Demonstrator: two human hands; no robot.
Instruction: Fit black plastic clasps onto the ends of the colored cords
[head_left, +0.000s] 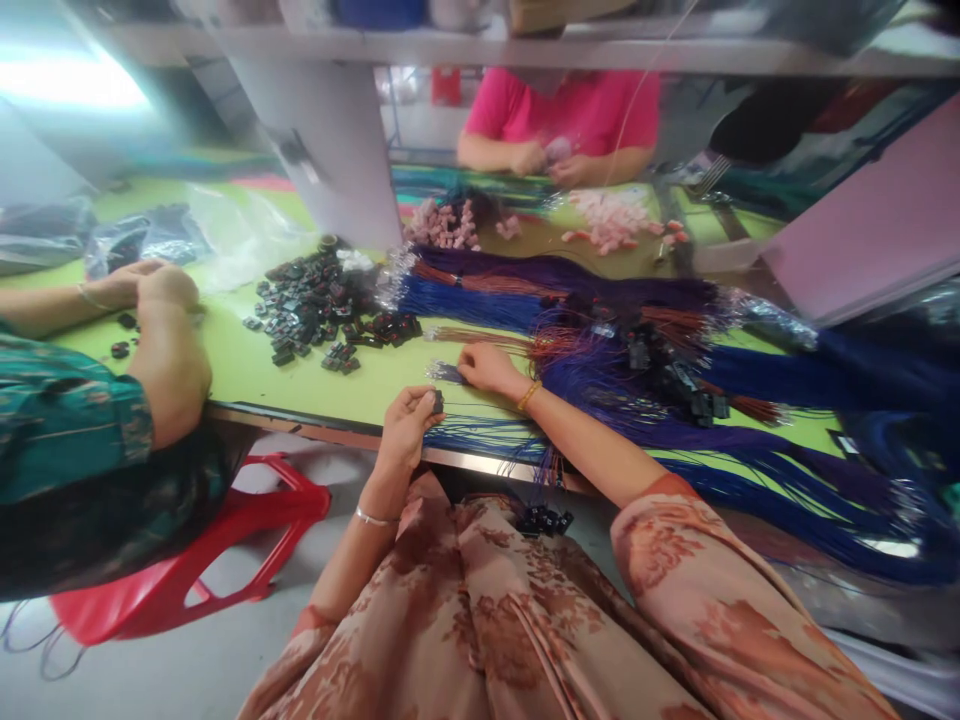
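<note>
My left hand is closed on a small black connector housing near the table's front edge. Further in, my right hand has its fingers together at a bundle of dark wires with shiny metal ends; whether it grips one wire is hidden. Just behind it lie brown wires, their ends pointing left. Blue wires run along the edge below my hands. A cluster of black connectors on wires hangs over the edge by my lap.
A heap of black connectors lies left of my hands. Blue and purple wire bundles cover the right side. A co-worker's hands are at far left, above a red stool. Another person in pink sits opposite, near pink connectors.
</note>
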